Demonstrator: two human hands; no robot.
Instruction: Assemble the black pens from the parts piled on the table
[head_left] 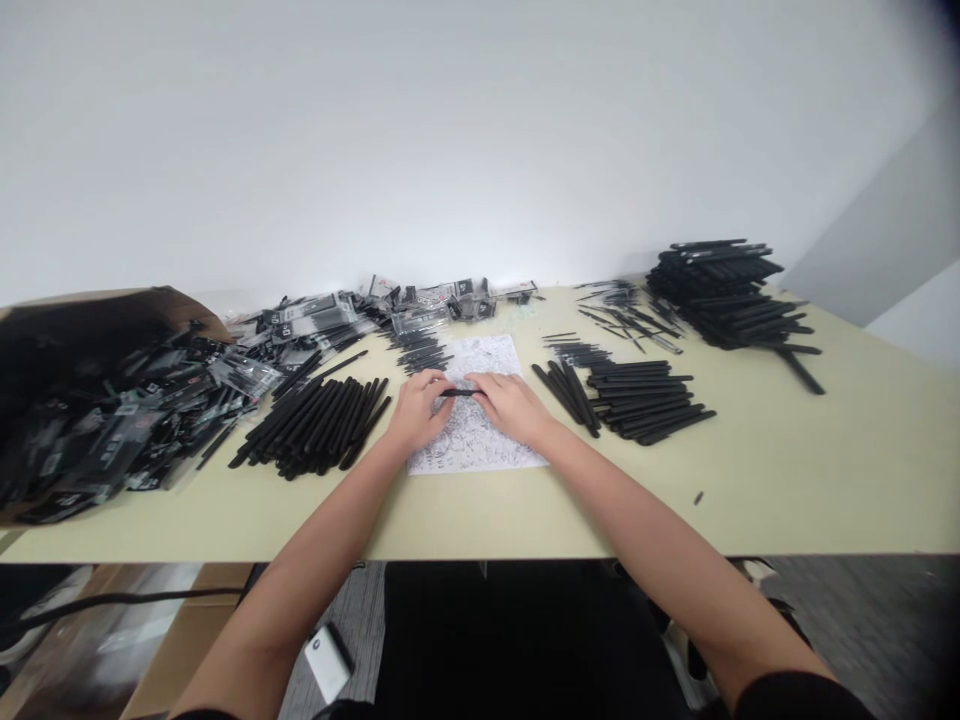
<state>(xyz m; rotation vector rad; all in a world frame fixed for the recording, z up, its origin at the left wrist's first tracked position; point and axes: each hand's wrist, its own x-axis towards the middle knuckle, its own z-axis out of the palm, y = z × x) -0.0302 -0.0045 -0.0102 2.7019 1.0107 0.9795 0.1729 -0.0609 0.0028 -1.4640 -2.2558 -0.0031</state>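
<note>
I am seated at a pale cream table [825, 470], with both forearms reaching up from the bottom of the frame toward its centre. My left hand [418, 412] and my right hand [511, 408] nearly meet there, fingers curved inward, pinching a short black pen [459, 393] from its two ends. My fingers hide part of it. My hands rest on a sheet of black-and-white patterned paper [469, 450] lying flat at the centre of the table. Just left of the sheet lies a heap of loose black pens [311, 425], and just right of it lies a similar pile of black pens [645, 402]. At upper right rises a tall stack of black pens [720, 290], with thin black sticks [622, 318] scattered beside it. Along the far edge, pens in clear plastic packets [427, 310] spread toward a brown cardboard box [176, 305] at far left, which is heaped with more packets. A tiny black piece [698, 498] lies alone at lower right. Below the table edge, a white rectangular device [328, 662] sits beside my left arm.
</note>
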